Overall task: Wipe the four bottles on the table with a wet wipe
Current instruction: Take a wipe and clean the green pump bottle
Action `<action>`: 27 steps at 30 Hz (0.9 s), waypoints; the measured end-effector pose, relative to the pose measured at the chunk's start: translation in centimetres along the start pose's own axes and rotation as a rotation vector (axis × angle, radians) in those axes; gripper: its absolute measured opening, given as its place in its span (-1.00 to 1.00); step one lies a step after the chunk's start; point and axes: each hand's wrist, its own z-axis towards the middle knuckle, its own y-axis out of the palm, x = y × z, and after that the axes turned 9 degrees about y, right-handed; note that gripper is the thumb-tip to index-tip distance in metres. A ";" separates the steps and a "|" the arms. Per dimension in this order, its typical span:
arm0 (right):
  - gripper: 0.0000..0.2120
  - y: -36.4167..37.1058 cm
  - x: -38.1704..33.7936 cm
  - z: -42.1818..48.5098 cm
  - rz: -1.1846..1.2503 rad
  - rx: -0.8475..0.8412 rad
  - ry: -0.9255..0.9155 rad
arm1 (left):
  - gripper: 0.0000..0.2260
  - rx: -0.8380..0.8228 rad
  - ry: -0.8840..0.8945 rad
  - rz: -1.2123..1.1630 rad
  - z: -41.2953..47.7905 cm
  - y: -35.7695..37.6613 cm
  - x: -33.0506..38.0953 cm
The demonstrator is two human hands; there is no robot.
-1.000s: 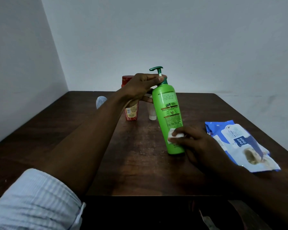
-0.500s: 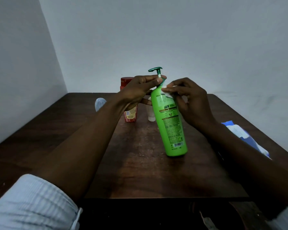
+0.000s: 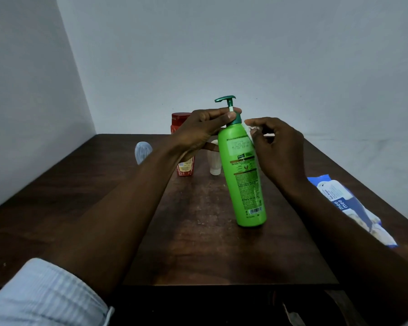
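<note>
A tall green pump bottle (image 3: 244, 177) stands tilted on the dark wooden table (image 3: 198, 243), its base on the wood. My left hand (image 3: 203, 130) grips its neck just under the dark green pump. My right hand (image 3: 277, 147) holds a small white wet wipe (image 3: 250, 130) against the bottle's upper right shoulder. Behind my left hand stand a red bottle (image 3: 183, 142) and a small white tube (image 3: 215, 162), both partly hidden. A clear bluish bottle (image 3: 142, 151) sits further left.
A blue and white pack of wet wipes (image 3: 349, 203) lies near the table's right edge. Grey walls close in at the back and left. The table's front edge is near my arms.
My right hand with the wipe went from the bottle's lower part up to its shoulder. The bottle has turned a little. My left hand stays on the neck.
</note>
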 end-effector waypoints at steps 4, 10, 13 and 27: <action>-0.79 0.0 -0.6 -0.9 -0.103 0.033 -0.274 | -0.75 0.035 0.019 0.012 -0.2 0.2 0.2; -0.75 0.5 -0.6 -1.8 -0.236 -0.052 -0.511 | -0.79 0.132 0.052 -0.012 0.0 0.9 0.1; -0.76 0.8 -1.1 -1.9 -0.309 -0.120 -0.623 | -0.79 0.151 0.079 -0.002 0.1 1.3 0.3; -0.85 -1.6 0.9 0.1 0.152 -0.055 -0.110 | -0.72 -0.007 0.124 0.060 -0.7 1.1 1.1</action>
